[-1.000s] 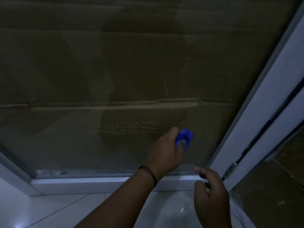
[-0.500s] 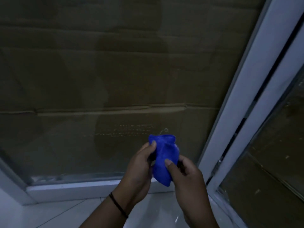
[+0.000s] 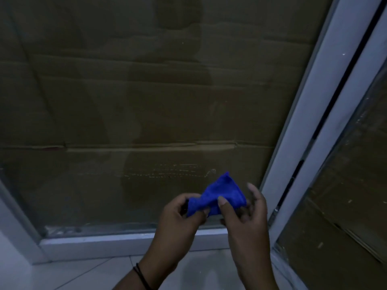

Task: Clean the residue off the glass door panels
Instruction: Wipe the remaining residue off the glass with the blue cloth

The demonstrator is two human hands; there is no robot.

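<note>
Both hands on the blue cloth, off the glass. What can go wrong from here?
1. The blue cloth is pinched only at its edges between the left hand and right hand; it could slip and drop to the tiled floor.
2. The pale dotted residue streaks on the glass panel sit just left of the cloth and are not yet wiped; refolding may lose track of them in this dim light.

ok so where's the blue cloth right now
In the head view, the blue cloth is low and right of centre, pinched between the left hand and right hand, in front of the glass panel near its bottom right corner.
</note>
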